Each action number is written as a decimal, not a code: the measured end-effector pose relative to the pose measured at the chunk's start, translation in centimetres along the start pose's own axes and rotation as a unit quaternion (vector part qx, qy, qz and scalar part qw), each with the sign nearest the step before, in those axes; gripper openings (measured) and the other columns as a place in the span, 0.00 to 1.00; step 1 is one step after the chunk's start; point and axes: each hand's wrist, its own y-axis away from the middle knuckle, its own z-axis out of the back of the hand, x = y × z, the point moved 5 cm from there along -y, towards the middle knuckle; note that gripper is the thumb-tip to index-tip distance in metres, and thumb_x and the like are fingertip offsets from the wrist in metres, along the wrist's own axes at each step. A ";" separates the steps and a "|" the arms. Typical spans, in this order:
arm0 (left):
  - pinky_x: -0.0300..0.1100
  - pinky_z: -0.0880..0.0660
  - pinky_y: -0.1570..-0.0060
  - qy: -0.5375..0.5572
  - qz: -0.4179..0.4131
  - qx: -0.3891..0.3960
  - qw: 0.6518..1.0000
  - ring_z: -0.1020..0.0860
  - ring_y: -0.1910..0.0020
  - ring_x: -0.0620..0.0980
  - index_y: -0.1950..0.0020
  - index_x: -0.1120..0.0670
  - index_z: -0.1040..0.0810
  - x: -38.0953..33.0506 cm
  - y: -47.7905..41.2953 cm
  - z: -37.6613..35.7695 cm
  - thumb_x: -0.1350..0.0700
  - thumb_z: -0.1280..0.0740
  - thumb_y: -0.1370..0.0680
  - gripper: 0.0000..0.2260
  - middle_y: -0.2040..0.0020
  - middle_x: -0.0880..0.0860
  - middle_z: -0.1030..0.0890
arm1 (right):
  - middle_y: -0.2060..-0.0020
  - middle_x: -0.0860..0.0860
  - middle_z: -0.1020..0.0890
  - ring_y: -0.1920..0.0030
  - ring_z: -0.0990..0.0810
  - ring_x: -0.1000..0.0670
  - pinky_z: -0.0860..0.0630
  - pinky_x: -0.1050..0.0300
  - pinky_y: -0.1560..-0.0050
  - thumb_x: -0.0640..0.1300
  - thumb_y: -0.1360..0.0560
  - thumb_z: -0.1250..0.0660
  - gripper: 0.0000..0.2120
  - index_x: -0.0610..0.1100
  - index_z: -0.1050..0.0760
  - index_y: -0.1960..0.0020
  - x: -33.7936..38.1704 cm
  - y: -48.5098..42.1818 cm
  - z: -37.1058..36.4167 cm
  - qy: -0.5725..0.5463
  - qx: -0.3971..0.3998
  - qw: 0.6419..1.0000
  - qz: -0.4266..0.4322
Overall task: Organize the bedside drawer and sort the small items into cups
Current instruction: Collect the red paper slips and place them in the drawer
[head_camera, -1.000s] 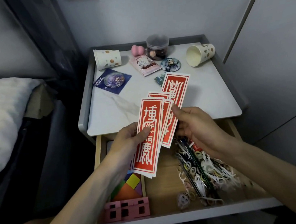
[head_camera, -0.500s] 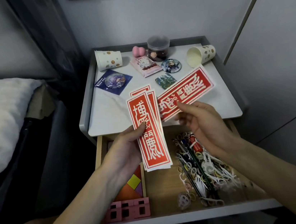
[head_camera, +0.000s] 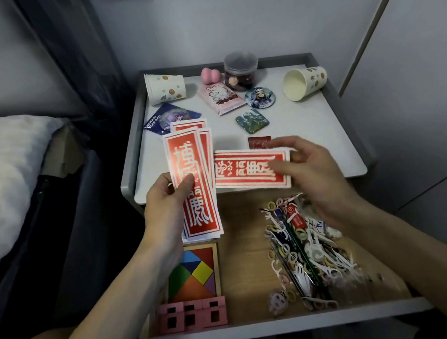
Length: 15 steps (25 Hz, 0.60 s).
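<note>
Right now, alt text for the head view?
Left hand grips an upright stack of red cards; right hand holds another red card sideways, above the open drawer. Left paper cup and right paper cup sit on the nightstand.

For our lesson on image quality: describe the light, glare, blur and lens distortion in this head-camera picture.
Head view: dim, flat light, darkest beside the bed; a pale sheen on the upright red cards in the left hand; the sideways red card in the right hand slightly soft; the wide lens leans the wall seam outward.
</note>
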 end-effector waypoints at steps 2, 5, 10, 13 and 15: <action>0.57 0.22 0.43 0.054 -0.002 -0.014 0.998 0.16 0.50 0.54 0.35 0.56 0.26 0.2 -0.4 0.4 0.53 0.37 0.18 0.13 0.46 0.55 0.16 | 0.51 0.49 0.14 0.53 0.14 0.52 0.18 0.57 0.54 0.38 0.25 0.29 0.12 0.46 0.20 0.42 -0.9 0.4 -1.2 0.133 0.079 0.988 -0.020; 0.56 0.23 0.42 0.113 -0.007 -0.020 0.993 0.17 0.45 0.52 0.33 0.55 0.26 0.1 -1.0 1.1 0.55 0.38 0.17 0.13 0.43 0.54 0.17 | 0.54 0.53 0.13 0.55 0.14 0.55 0.21 0.58 0.55 0.44 0.25 0.27 0.10 0.47 0.18 0.44 -2.7 1.1 -2.8 0.245 0.177 0.950 -0.075; 0.49 0.20 0.45 0.133 0.033 0.076 0.988 0.17 0.46 0.54 0.35 0.58 0.26 1.0 0.1 -1.5 0.57 0.39 0.17 0.12 0.44 0.56 0.16 | 0.53 0.51 0.14 0.52 0.15 0.48 0.20 0.51 0.54 0.46 0.17 0.40 0.11 0.46 0.19 0.43 -2.8 1.5 -3.7 0.174 0.143 0.973 -0.043; 0.48 0.19 0.48 0.120 0.040 0.088 0.988 0.17 0.46 0.53 0.33 0.56 0.28 2.3 0.6 -2.3 0.56 0.37 0.18 0.14 0.43 0.54 0.16 | 0.52 0.49 0.14 0.53 0.15 0.49 0.18 0.53 0.55 0.50 0.17 0.43 0.14 0.45 0.21 0.42 -2.9 2.4 -4.8 0.141 0.148 0.978 -0.038; 0.49 0.20 0.46 0.113 0.037 0.096 0.988 0.17 0.46 0.53 0.33 0.56 0.28 2.5 0.6 -2.5 0.55 0.36 0.19 0.15 0.43 0.54 0.17 | 0.51 0.50 0.15 0.54 0.15 0.50 0.16 0.52 0.58 0.51 0.18 0.41 0.12 0.48 0.24 0.40 -3.2 3.0 -5.6 0.127 0.166 0.977 -0.034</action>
